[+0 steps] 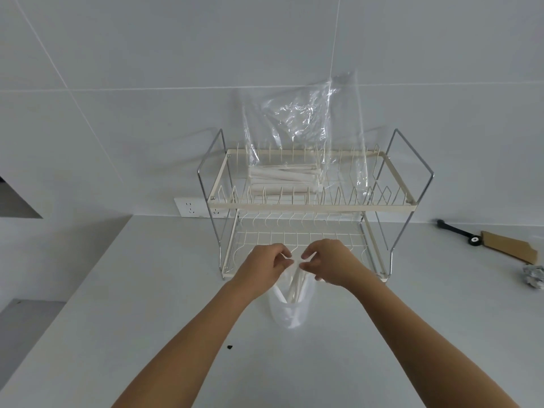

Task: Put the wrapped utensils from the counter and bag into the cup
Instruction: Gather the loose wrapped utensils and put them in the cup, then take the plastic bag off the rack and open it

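A clear plastic cup (290,315) stands on the white counter just in front of the dish rack. Several white wrapped utensils (295,285) stick up out of it. My left hand (266,267) and my right hand (328,265) meet above the cup, and the fingertips of both pinch the tops of those utensils. A clear plastic bag (303,122) leans against the wall on the rack's top shelf, with more wrapped utensils (284,179) lying flat in its bottom.
The two-tier cream wire dish rack (309,206) stands against the tiled wall. A wall socket (191,207) is left of it. At the right lie a black tool (457,232), a cardboard piece (509,245) and a crumpled foil ball (534,276). A small dark speck (229,346) marks the counter.
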